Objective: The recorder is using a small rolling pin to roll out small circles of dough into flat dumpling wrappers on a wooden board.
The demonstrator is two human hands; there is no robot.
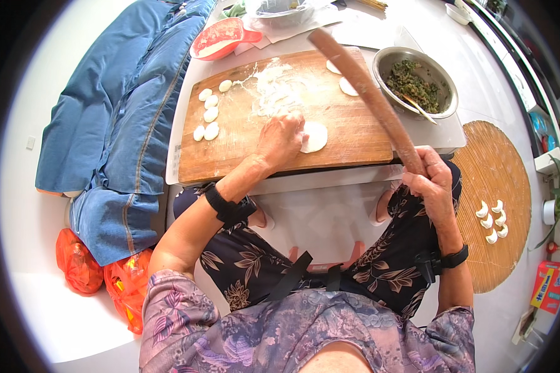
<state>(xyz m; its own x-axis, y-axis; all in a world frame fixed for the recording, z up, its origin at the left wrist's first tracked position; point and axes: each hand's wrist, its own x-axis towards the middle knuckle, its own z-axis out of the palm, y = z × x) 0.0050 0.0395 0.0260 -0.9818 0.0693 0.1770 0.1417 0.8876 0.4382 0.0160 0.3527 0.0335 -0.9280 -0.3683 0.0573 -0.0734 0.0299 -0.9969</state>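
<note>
My right hand (430,178) grips one end of a wooden rolling pin (370,93). The pin is raised and slants up to the left, over the right part of the wooden board (348,137). At the board's near middle, my left hand (282,139) has its fingers curled in at the left edge of a flat round dough wrapper (315,137). Small dough pieces (211,115) lie in a loose group on the board's left side. Loose flour (277,84) is spread beyond my left hand. Another dough wrapper (348,87) is partly hidden behind the pin.
A metal bowl of green filling (415,86) with a utensil stands right of the board. A red flour scoop (221,40) sits behind it. On the right, a round woven mat (491,168) carries several shaped dumplings (487,221). A blue-covered sofa (121,93) borders the left.
</note>
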